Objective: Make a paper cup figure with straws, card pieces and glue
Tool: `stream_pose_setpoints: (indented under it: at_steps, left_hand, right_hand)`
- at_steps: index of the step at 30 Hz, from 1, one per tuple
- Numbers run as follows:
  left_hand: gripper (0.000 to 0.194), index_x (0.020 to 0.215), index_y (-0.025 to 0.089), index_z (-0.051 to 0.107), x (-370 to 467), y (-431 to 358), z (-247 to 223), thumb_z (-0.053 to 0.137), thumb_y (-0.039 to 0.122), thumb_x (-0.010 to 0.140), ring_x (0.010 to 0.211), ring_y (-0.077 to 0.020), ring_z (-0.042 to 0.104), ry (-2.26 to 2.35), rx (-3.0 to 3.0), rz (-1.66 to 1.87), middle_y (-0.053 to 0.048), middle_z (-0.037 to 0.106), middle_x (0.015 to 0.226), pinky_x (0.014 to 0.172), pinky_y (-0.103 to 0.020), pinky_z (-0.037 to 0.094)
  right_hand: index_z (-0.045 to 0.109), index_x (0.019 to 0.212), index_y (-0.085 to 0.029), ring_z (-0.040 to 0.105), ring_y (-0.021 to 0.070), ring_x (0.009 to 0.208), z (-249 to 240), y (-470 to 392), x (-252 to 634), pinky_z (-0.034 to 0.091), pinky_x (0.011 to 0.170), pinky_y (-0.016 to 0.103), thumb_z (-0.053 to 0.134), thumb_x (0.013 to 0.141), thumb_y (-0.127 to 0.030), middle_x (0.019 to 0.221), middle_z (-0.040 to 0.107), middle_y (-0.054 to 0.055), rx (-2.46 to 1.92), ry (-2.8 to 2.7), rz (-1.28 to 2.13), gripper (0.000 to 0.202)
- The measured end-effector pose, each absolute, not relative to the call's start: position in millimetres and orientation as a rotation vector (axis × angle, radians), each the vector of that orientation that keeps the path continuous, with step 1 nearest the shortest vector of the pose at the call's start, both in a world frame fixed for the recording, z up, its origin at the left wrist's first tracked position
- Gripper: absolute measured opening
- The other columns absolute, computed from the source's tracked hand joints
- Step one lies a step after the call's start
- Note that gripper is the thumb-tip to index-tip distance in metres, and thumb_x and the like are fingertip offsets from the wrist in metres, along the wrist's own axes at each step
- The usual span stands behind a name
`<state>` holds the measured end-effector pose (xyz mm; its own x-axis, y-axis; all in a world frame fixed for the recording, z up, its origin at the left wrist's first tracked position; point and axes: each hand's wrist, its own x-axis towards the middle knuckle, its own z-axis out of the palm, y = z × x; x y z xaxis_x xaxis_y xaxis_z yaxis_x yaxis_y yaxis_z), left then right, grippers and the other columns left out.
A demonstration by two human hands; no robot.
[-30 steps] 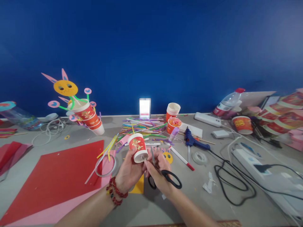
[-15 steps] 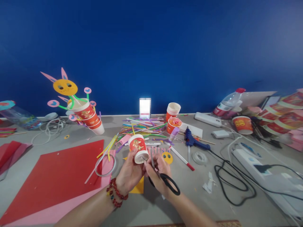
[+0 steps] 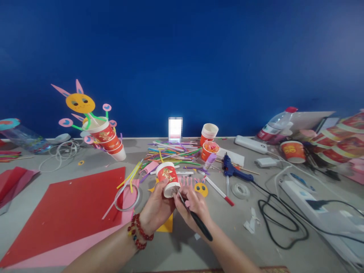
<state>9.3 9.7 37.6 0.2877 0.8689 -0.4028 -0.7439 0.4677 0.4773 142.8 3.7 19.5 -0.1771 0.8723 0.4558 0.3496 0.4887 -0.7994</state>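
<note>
My left hand is wrapped round a red paper cup with a gold picture, tilted so that its white base faces me. In my right hand is a pair of scissors with black handles, gripped close to the blades. The blade tip meets the cup's white base; how deep it goes I cannot see. Just beyond my right hand lies a yellow paper face with pink ears. A yellow paper sheet lies under my wrists.
Red paper covers the left side. A cup figure with a bunny face stands behind it. Pipe cleaners are heaped at the back. To the right are a blue glue gun, a tape roll and a power strip with cords.
The scissors have turned in my right hand, so the handle loops now show edge-on. The cup has shifted slightly to the right; the left hand keeps its hold.
</note>
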Motion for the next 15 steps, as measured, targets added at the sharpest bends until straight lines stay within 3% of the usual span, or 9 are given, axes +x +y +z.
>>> stream_pose_setpoints:
  at_steps: [10, 15]
  left_hand:
    - [0.027, 0.074, 0.013, 0.068, 5.2, 13.1, 40.1, 0.071, 0.038, 0.084, 0.068, -0.0155, 0.066, 0.635, 0.225, 1.046, -0.004, 0.071, 0.071, 0.07, -0.026, 0.052]
    - [0.028, 0.079, 0.013, 0.068, 4.5, 15.0, 37.2, 0.073, 0.04, 0.082, 0.072, -0.0164, 0.066, 0.581, 0.245, 1.056, -0.004, 0.071, 0.075, 0.07, -0.026, 0.052]
  right_hand:
    - [0.065, 0.08, -0.026, 0.059, 0.0166, 0.055, 30.5, 9.0, 152.4, 0.046, 0.059, 0.028, 0.063, 0.084, -0.019, 0.066, 0.067, -0.001, -0.951, -1.836, 0.744, 0.009]
    - [0.062, 0.084, -0.024, 0.057, 0.0147, 0.053, 34.2, 5.4, 151.2, 0.046, 0.052, 0.025, 0.06, 0.087, -0.023, 0.067, 0.064, -0.001, -1.05, -1.698, 0.925, 0.004]
